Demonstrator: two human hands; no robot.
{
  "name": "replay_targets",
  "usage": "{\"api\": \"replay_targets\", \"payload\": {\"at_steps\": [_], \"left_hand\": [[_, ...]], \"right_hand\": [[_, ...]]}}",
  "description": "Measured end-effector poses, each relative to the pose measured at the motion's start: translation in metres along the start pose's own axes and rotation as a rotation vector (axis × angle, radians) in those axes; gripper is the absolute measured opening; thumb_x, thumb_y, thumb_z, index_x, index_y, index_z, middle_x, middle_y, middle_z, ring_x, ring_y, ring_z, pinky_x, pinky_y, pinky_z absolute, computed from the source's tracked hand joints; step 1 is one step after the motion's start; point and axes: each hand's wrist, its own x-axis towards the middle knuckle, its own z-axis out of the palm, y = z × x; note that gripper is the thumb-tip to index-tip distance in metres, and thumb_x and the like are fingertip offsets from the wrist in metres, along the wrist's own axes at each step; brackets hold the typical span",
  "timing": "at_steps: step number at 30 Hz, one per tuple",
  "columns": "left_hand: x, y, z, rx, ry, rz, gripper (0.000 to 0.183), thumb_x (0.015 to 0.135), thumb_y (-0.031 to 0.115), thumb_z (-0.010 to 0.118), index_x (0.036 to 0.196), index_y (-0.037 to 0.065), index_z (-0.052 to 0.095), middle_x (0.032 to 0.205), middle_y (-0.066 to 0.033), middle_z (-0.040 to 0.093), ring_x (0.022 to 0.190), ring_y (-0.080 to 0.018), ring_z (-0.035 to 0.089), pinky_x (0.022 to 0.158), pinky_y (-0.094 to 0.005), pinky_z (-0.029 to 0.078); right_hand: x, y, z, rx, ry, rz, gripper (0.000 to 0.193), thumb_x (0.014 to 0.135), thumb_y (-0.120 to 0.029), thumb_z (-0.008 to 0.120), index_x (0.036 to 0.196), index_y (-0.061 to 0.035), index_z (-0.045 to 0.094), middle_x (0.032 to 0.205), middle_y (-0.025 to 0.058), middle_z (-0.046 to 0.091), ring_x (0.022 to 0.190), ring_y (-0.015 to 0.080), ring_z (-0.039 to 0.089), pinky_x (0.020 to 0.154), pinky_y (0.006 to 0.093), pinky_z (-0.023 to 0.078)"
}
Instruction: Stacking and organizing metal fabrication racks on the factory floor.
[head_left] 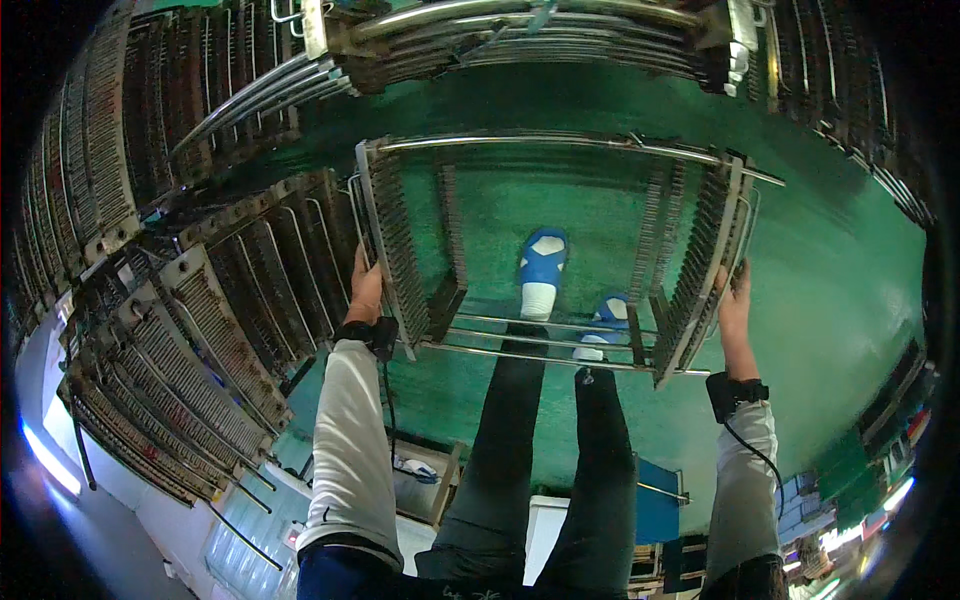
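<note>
Between my hands is a metal rack frame (712, 262) with slotted, comb-like sides and round bars joining them at top and bottom. My left hand (366, 290) is closed at its left side, by the outer handle bar. On the opposite side my right hand (735, 295) grips the right handle bar, its fingers partly hidden behind the side panel. Through the open frame I see my feet in blue and white slippers (544, 262) on the floor.
Several more slotted racks (160, 360) crowd the left side. Ahead lies a stack of long metal bars (530, 40), with further racks (820, 60) at the far right. Green floor (820, 260) stretches to the right. A wooden-edged box (425, 480) stands beside my left leg.
</note>
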Motion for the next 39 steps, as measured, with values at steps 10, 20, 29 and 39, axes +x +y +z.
{"api": "replay_targets", "payload": {"at_steps": [10, 20, 29, 39], "left_hand": [[0.001, -0.001, -0.026, -0.128, 0.001, 0.188, 0.057, 0.094, 0.012, 0.058, 0.147, 0.013, 0.037, 0.095, -0.0027, 0.062, 0.070, -0.0121, 0.056, 0.061, -0.0298, 0.047], [-0.092, 0.032, -0.008, 0.007, -0.051, 0.236, 0.062, 0.088, 0.010, 0.061, 0.145, 0.002, 0.037, 0.137, -0.0160, 0.050, 0.123, -0.0258, 0.049, 0.104, -0.0339, 0.036], [-0.235, 0.085, -0.066, -0.043, -0.169, 0.301, 0.030, 0.086, 0.006, 0.062, 0.115, 0.000, 0.057, 0.108, -0.0036, 0.061, 0.100, -0.0136, 0.054, 0.089, -0.0271, 0.042], [-0.397, 0.198, -0.163, -0.099, -0.058, 0.548, 0.030, 0.080, 0.002, 0.060, 0.110, 0.000, 0.059, 0.096, -0.0044, 0.063, 0.090, -0.0124, 0.058, 0.083, -0.0268, 0.045]], "right_hand": [[0.005, -0.017, 0.006, 0.137, -0.141, -0.008, 0.079, 0.092, -0.034, 0.067, 0.150, -0.0028, 0.024, 0.128, 0.0136, 0.049, 0.114, 0.0204, 0.048, 0.095, 0.0325, 0.041], [-0.010, -0.055, -0.084, 0.337, -0.220, 0.253, 0.055, 0.093, -0.047, 0.060, 0.128, -0.0051, 0.051, 0.117, 0.0042, 0.061, 0.102, 0.0141, 0.057, 0.086, 0.0297, 0.047], [-0.145, -0.127, -0.187, 0.284, -0.045, 0.283, 0.054, 0.090, -0.045, 0.064, 0.118, -0.0003, 0.052, 0.094, 0.0016, 0.058, 0.082, 0.0093, 0.053, 0.071, 0.0248, 0.042], [-0.312, -0.217, -0.298, 0.430, 0.155, 0.126, 0.056, 0.094, -0.035, 0.062, 0.134, -0.0007, 0.044, 0.108, 0.0028, 0.056, 0.088, 0.0118, 0.052, 0.076, 0.0278, 0.042]]}}
